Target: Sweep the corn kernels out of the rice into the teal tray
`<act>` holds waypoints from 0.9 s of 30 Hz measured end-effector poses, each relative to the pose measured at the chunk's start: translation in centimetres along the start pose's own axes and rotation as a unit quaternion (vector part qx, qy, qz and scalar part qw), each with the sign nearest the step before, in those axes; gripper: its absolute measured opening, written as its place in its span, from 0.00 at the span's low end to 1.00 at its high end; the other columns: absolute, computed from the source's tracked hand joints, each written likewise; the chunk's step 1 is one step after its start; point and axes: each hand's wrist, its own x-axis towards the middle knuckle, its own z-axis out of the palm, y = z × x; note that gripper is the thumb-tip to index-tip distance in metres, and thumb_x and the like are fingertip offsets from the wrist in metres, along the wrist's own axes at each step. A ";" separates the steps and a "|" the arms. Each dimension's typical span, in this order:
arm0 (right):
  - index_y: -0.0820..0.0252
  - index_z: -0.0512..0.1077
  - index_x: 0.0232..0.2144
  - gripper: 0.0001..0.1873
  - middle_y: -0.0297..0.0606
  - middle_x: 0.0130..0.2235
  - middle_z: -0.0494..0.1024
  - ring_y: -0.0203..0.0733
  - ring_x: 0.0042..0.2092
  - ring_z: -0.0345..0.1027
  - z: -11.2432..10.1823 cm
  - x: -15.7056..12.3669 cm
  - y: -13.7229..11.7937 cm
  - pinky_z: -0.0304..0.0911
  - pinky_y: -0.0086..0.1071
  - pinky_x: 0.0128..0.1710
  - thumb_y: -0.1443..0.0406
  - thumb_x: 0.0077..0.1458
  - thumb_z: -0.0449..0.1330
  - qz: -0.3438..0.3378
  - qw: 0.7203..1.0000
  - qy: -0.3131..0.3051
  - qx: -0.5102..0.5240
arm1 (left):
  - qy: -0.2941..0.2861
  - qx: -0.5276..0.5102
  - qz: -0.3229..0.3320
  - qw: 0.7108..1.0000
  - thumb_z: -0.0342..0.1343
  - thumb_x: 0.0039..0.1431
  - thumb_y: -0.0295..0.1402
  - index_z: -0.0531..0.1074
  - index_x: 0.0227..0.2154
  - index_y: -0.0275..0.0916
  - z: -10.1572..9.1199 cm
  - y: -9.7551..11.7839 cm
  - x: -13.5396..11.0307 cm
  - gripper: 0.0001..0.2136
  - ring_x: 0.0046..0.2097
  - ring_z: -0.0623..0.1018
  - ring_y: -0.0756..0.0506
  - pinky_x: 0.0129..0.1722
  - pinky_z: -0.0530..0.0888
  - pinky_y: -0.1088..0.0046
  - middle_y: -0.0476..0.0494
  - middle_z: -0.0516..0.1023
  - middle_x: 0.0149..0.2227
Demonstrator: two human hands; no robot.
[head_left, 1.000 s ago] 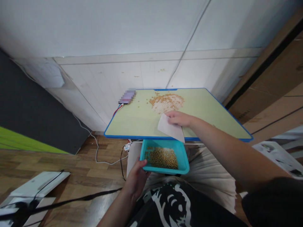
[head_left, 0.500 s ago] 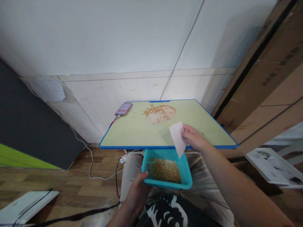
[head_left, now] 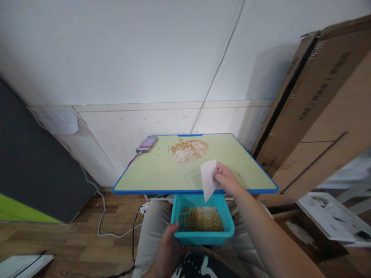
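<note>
Your left hand (head_left: 167, 247) grips the near left corner of a turquoise tub (head_left: 203, 238) holding yellowish beans (head_left: 203, 220). Your right hand (head_left: 227, 179) pinches a white card (head_left: 208, 177) over the near edge of the table (head_left: 156, 178). Farther back lies a heap of white and yellow grains (head_left: 189, 150).

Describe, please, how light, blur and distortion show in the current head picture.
In the head view, light is soft, with a broad shadow on the wall beside the carton; in the head view, edges lean outward at the sides, probably partly lens distortion; in the head view, the purple object is pixelated, and pale grains in the pile blur together.
</note>
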 end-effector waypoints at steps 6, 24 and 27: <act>0.50 0.68 0.22 0.10 0.31 0.24 0.73 0.44 0.30 0.64 -0.1 0.3 0.4 0.60 0.36 0.35 0.63 0.36 0.66 -0.067 0.994 0.040 0.078 | -0.007 0.008 -0.005 1.000 0.69 0.53 0.45 0.74 0.64 0.36 1.3 -0.1 0.1 0.36 0.61 0.81 0.26 0.53 0.79 0.53 0.32 0.86 0.56; 0.50 0.66 0.25 0.18 0.38 0.34 0.83 0.50 0.40 0.75 0.4 -0.4 -0.3 0.67 0.41 0.40 0.59 0.40 0.74 -0.104 0.994 0.037 -0.013 | 0.020 -0.021 -0.003 1.000 0.69 0.49 0.44 0.72 0.66 0.41 1.4 -1.6 1.7 0.39 0.61 0.81 0.26 0.57 0.78 0.49 0.35 0.88 0.52; 0.49 0.65 0.25 0.19 0.36 0.31 0.81 0.47 0.35 0.73 0.2 -0.4 -0.2 0.67 0.41 0.39 0.56 0.45 0.73 -0.103 0.994 0.020 -0.027 | 0.007 0.005 -0.013 1.000 0.69 0.52 0.45 0.74 0.64 0.42 1.2 -1.3 0.9 0.35 0.60 0.82 0.25 0.56 0.78 0.48 0.35 0.87 0.54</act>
